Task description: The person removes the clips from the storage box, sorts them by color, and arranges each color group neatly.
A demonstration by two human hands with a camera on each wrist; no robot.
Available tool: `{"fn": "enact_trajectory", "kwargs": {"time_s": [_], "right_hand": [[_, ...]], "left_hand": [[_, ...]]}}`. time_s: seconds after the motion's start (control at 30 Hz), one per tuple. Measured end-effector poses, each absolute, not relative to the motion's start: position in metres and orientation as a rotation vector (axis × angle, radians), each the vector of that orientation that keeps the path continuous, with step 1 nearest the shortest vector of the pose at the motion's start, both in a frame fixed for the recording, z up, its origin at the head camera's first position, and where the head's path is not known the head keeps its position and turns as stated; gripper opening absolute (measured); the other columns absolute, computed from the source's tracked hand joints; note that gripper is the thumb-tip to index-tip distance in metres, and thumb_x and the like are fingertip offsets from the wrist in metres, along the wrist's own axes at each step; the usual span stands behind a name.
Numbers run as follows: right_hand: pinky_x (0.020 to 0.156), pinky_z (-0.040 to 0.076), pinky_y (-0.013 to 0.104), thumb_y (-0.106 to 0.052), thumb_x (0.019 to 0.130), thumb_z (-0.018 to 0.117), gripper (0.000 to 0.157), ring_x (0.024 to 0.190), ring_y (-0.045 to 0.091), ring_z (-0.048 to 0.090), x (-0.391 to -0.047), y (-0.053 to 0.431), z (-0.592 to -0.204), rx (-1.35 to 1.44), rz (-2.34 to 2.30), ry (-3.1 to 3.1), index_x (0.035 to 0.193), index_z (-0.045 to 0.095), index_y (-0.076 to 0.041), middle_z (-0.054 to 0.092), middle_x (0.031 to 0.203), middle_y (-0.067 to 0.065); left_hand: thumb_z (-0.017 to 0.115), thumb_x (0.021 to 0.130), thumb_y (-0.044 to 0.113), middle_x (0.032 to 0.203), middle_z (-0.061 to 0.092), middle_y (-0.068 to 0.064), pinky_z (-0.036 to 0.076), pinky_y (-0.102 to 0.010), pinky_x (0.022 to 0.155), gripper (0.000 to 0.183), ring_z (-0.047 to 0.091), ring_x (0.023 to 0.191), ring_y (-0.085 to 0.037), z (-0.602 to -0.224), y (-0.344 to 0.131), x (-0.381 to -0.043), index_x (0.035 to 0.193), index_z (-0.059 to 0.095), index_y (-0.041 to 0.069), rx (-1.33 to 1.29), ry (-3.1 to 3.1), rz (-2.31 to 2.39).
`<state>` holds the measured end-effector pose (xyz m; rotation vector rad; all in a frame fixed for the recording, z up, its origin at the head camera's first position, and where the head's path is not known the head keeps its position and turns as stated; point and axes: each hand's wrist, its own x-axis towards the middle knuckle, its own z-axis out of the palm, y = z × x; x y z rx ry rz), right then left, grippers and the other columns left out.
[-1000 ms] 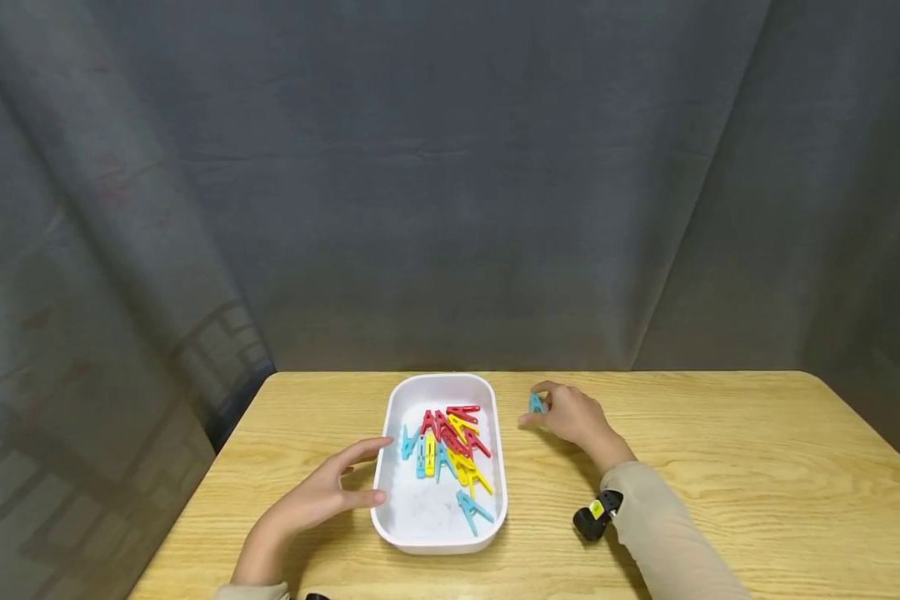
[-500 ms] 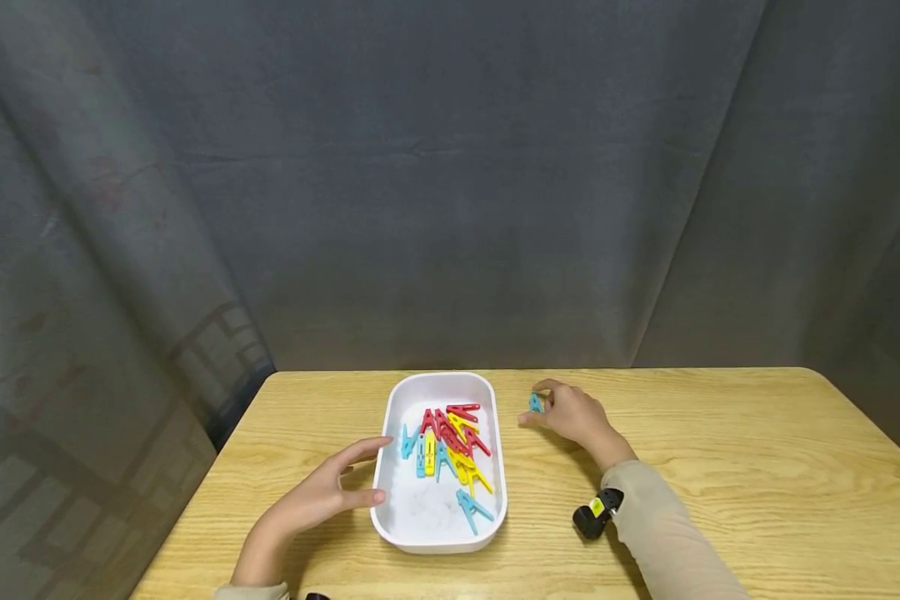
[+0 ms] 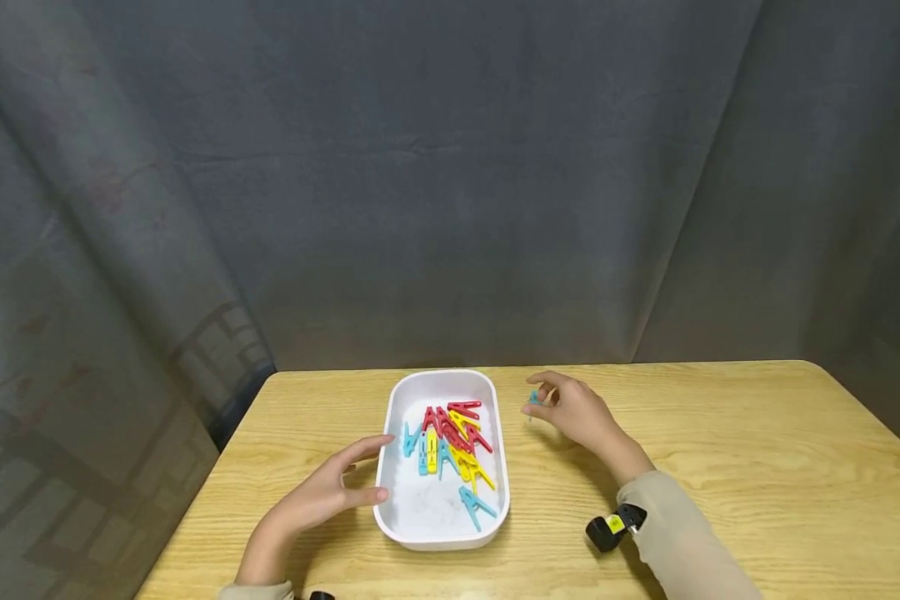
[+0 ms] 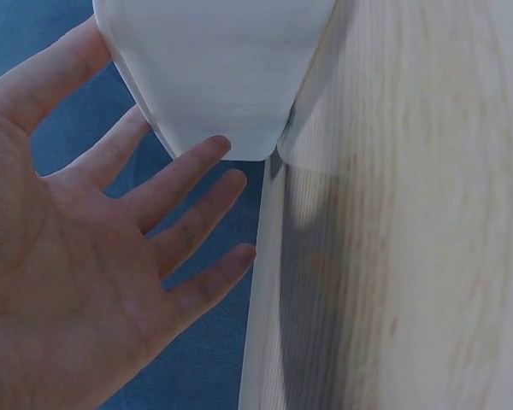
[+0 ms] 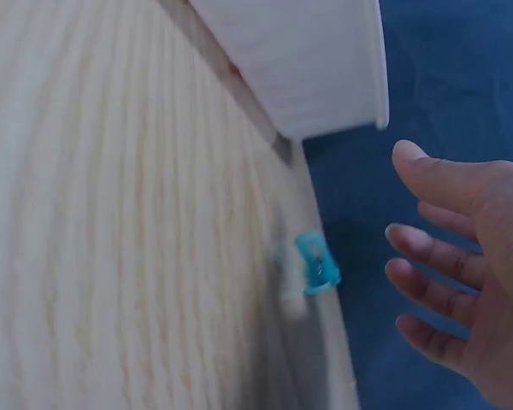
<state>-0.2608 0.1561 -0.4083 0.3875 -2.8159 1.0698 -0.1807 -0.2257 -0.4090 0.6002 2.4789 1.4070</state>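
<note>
A white plastic tray holds several red, yellow and blue clothespins. At its left side my left hand lies with fingers spread and thumb apart, fingertips right at the rim; the left wrist view shows the palm and straight fingers beside the tray's outer wall. Right of the tray, a single blue clothespin rests on the wooden table. My right hand hovers close over it with loosely bent fingers. A gap shows between those fingertips and the clothespin in the right wrist view, and nothing is held.
The wooden table extends to the right and ends at a far edge. A dark grey curtain hangs behind it and along the left side. A black wrist camera sits on the right sleeve.
My right hand has let go of the blue clothespin, its fingers parting and lifting slightly away. The left hand stays at the tray's rim.
</note>
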Motion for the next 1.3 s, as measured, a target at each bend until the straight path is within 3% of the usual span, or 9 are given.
{"fn": "enact_trajectory", "kwargs": {"time_s": [0.6, 0.87, 1.1, 1.3], "right_hand": [[0.076, 0.053, 0.041, -0.015, 0.081, 0.083, 0.030, 0.089, 0.014, 0.060, -0.222, 0.126, -0.391, 0.868, 1.051, -2.510, 0.109, 0.073, -0.017, 0.067, 0.098, -0.005], [0.079, 0.054, 0.037, -0.016, 0.081, 0.083, 0.030, 0.088, 0.018, 0.061, -0.214, 0.112, -0.391, 1.175, 1.077, -2.500, 0.109, 0.073, -0.016, 0.067, 0.098, -0.006], [0.090, 0.051, 0.032, -0.021, 0.081, 0.083, 0.033, 0.101, 0.010, 0.061, -0.210, 0.101, -0.389, 1.305, 0.981, -2.570, 0.112, 0.072, -0.016, 0.069, 0.108, -0.010], [0.090, 0.051, 0.028, -0.021, 0.085, 0.081, 0.031, 0.098, 0.009, 0.061, -0.208, 0.091, -0.384, 1.387, 0.919, -2.782, 0.113, 0.072, -0.015, 0.068, 0.109, -0.007]], "left_hand": [[0.076, 0.089, 0.021, 0.150, 0.044, -0.015, 0.024, -0.070, 0.107, 0.066, 0.035, 0.137, -0.045, -0.410, -0.226, -0.179, 0.147, 0.046, 0.010, 0.583, 2.462, 1.428], [0.076, 0.088, 0.022, 0.150, 0.045, -0.015, 0.024, -0.070, 0.108, 0.067, 0.035, 0.137, -0.045, -0.410, -0.226, -0.179, 0.147, 0.046, 0.011, 0.570, 2.468, 1.419], [0.076, 0.088, 0.022, 0.149, 0.045, -0.014, 0.025, -0.070, 0.107, 0.067, 0.036, 0.137, -0.044, -0.410, -0.225, -0.180, 0.147, 0.046, 0.009, 0.590, 2.465, 1.415], [0.076, 0.088, 0.022, 0.149, 0.046, -0.014, 0.025, -0.069, 0.107, 0.067, 0.037, 0.137, -0.044, -0.411, -0.224, -0.180, 0.147, 0.046, 0.010, 0.611, 2.466, 1.417]]}}
